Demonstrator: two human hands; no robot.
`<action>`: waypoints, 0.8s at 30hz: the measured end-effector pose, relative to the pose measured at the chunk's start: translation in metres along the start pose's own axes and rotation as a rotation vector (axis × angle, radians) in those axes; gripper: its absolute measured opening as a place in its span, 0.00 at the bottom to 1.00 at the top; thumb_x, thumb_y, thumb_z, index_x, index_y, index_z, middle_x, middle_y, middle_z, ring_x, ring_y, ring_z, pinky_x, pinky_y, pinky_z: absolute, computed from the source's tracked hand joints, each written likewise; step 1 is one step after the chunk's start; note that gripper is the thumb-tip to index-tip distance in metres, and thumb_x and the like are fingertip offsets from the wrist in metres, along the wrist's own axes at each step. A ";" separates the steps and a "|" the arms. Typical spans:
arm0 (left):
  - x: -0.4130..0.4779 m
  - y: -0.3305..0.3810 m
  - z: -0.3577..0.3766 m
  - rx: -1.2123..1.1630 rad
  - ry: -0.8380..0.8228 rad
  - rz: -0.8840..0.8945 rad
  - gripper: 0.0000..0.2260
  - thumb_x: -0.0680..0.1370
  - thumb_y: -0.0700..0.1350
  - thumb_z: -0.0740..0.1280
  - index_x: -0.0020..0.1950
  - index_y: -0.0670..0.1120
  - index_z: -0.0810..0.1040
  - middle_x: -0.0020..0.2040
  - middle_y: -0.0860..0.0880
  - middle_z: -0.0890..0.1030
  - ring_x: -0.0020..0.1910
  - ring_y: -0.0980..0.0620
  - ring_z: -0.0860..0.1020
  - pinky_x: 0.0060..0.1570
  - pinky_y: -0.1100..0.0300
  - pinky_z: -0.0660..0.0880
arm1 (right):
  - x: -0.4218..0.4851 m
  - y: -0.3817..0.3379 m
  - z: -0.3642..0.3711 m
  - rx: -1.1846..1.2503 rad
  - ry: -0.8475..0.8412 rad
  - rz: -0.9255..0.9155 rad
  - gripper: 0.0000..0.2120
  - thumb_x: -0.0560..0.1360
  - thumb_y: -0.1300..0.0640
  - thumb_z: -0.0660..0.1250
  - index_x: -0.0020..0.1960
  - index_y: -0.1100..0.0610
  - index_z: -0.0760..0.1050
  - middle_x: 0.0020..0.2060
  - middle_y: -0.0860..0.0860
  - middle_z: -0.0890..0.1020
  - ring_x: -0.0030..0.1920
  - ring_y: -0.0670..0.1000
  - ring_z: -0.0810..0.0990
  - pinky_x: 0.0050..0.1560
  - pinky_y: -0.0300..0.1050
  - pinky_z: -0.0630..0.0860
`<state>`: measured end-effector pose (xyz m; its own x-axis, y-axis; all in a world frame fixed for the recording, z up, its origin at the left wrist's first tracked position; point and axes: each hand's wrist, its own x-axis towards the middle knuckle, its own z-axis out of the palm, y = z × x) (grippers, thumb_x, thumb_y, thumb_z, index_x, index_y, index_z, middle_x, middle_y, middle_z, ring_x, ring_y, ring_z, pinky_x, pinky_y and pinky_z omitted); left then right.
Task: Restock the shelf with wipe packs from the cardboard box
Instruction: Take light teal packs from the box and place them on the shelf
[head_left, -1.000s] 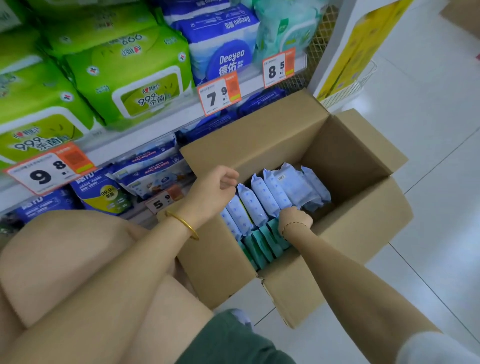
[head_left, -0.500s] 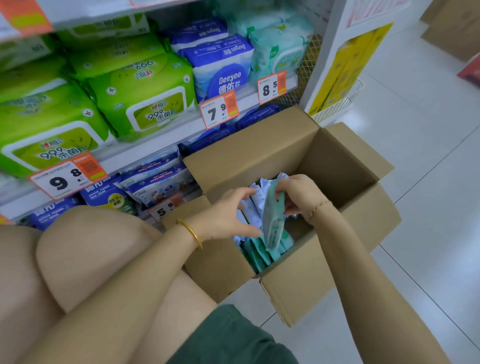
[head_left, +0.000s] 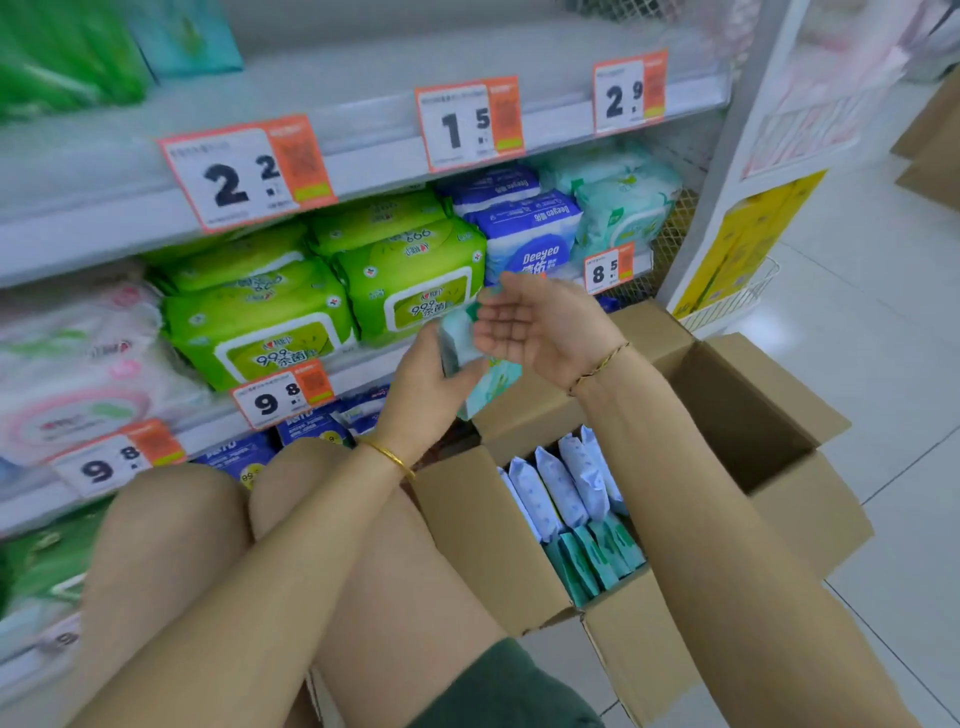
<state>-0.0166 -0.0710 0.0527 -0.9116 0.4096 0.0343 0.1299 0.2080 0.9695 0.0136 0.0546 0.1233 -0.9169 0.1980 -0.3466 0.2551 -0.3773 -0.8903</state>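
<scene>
A small teal wipe pack is raised mid-frame before the shelf; lower right, the open cardboard box holds upright pale-blue packs and teal packs

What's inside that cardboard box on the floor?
The cardboard box holds upright pale blue wipe packs and teal wipe packs; anything beneath them is hidden.

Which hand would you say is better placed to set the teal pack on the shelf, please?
Left. The left hand already grips the teal wipe pack and is nearer the shelf. The right hand is open beside the pack, palm up.
</scene>
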 end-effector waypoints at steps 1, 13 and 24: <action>0.002 0.004 -0.009 -0.054 0.030 -0.014 0.15 0.72 0.45 0.70 0.57 0.45 0.72 0.56 0.42 0.79 0.53 0.45 0.78 0.58 0.42 0.75 | 0.000 -0.003 0.003 -0.098 0.020 -0.074 0.16 0.81 0.55 0.56 0.41 0.62 0.75 0.32 0.54 0.76 0.29 0.49 0.78 0.30 0.40 0.78; 0.006 0.076 -0.097 -0.224 0.026 0.019 0.08 0.78 0.40 0.62 0.56 0.48 0.74 0.52 0.51 0.82 0.47 0.55 0.82 0.49 0.57 0.81 | 0.000 -0.014 0.033 -0.659 -0.069 -0.375 0.04 0.77 0.51 0.63 0.46 0.49 0.75 0.49 0.57 0.82 0.51 0.58 0.81 0.54 0.59 0.79; 0.063 0.163 -0.196 -0.133 0.406 0.147 0.13 0.79 0.43 0.63 0.62 0.41 0.72 0.53 0.46 0.79 0.46 0.51 0.80 0.49 0.55 0.78 | 0.056 -0.123 0.149 -0.396 -0.316 -0.443 0.03 0.74 0.64 0.68 0.45 0.58 0.75 0.36 0.49 0.84 0.33 0.46 0.83 0.40 0.46 0.82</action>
<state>-0.1298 -0.1857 0.2606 -0.9699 0.0391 0.2405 0.2422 0.0471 0.9691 -0.1146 -0.0227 0.2574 -0.9913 -0.0390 0.1256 -0.1275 0.0507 -0.9905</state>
